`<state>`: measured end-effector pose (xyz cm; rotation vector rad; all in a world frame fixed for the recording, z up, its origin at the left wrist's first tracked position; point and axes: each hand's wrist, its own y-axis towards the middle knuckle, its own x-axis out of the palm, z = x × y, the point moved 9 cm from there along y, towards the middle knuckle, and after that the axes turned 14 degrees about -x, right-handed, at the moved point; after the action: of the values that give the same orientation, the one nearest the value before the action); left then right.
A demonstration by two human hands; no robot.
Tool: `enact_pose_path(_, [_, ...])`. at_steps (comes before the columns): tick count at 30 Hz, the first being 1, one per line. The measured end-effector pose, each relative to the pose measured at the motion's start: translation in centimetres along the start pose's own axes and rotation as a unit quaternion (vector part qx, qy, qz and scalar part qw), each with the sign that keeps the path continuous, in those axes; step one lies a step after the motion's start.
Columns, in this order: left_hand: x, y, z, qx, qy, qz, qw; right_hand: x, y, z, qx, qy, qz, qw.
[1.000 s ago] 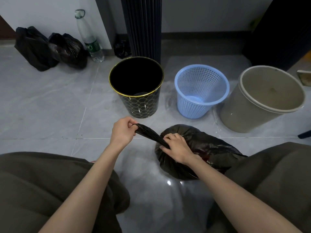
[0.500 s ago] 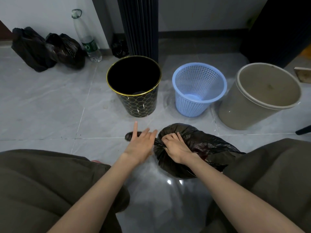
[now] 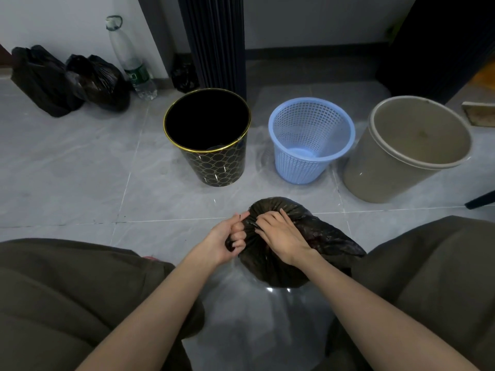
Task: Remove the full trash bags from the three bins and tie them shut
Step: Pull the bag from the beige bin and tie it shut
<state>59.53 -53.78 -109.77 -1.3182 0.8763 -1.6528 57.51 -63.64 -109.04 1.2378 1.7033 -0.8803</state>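
Both hands [image 3: 257, 236] bunching crinkled, glossy bag [image 3: 300, 258]

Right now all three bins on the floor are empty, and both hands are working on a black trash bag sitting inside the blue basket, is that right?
Not quite. The black trash bag lies on the floor in front of the bins, not inside the blue basket. The head view shows that basket empty, like the black bin and the beige bin. The left hand and right hand are both on the bag's gathered neck.
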Motion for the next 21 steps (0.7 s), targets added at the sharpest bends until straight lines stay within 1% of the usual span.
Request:
enact_pose_path(1, [-0.5,-0.3,0.7,0.052,0.119,0.056,0.99,0.0,0.0,0.0,0.002,0.007,0.008,1.0])
enact_pose_path(2, [-0.5,-0.9,1.7,0.113,0.305,0.134,0.936,-0.1,0.0,0.1,0.005,0.013,0.015,1.0])
enact_pose_path(3, [-0.1,-1.6,2.5,0.175,0.5,0.215,0.82,-0.1,-0.1,0.2,0.007,0.015,0.018,1.0])
enact_pose_path(4, [0.5,-2.0,2.8,0.216,0.654,0.284,0.668,-0.1,-0.1,0.2,0.008,0.013,0.017,1.0])
enact_pose_path(5, [1.0,-2.6,2.8,0.238,0.728,0.329,0.552,0.0,-0.2,0.2,0.005,0.008,0.011,1.0])
enact_pose_path(6, [1.5,-3.0,2.7,0.253,0.756,0.35,0.492,0.1,-0.2,0.0,-0.001,0.003,0.005,1.0])
enact_pose_path(7, [1.7,-3.0,2.7,0.263,0.761,0.353,0.476,0.2,-0.3,-0.1,-0.006,-0.001,-0.001,1.0])
enact_pose_path(8, [1.7,-2.7,2.7,0.251,0.763,0.341,0.488,0.4,-0.3,-0.3,-0.009,-0.004,-0.007,1.0])
enact_pose_path(9, [1.5,-2.4,2.8,0.227,0.749,0.319,0.534,0.4,-0.4,-0.4,-0.011,-0.01,-0.011,1.0])
enact_pose_path(10, [1.1,-1.8,2.9,0.198,0.709,0.283,0.615,0.5,-0.5,-0.4,-0.01,-0.014,-0.014,1.0])
enact_pose_path(11, [0.6,-1.4,2.8,0.158,0.631,0.241,0.72,0.4,-0.5,-0.3,-0.009,-0.016,-0.012,1.0])
enact_pose_path(12, [0.0,-1.2,2.3,0.102,0.528,0.205,0.818,0.3,-0.7,-0.1,-0.006,-0.014,-0.006,1.0])
enact_pose_path(13, [-0.4,-1.0,1.5,0.045,0.416,0.171,0.892,0.1,-0.8,0.2,-0.001,-0.01,0.001,1.0])
enact_pose_path(14, [-0.6,-1.0,0.9,0.006,0.32,0.139,0.937,-0.1,-0.9,0.4,0.003,-0.01,0.006,1.0])
enact_pose_path(15, [-0.6,-0.9,0.4,-0.017,0.24,0.111,0.964,-0.2,-1.0,0.5,0.001,-0.014,0.01,1.0])
enact_pose_path(16, [-0.5,-1.0,0.1,-0.031,0.17,0.086,0.981,-0.2,-0.9,0.4,-0.005,-0.018,0.013,1.0])
enact_pose_path(18, [-0.2,-1.0,0.1,-0.034,0.065,0.045,0.996,-0.1,-0.9,0.0,-0.017,-0.017,0.018,1.0])
enact_pose_path(19, [-0.1,-1.0,0.1,-0.027,0.043,0.037,0.998,-0.1,-0.8,-0.3,-0.021,-0.017,0.02,0.999])
enact_pose_path(21, [-0.1,-0.8,0.2,-0.003,0.055,0.04,0.998,0.1,-0.8,-0.4,-0.029,-0.017,0.019,0.999])
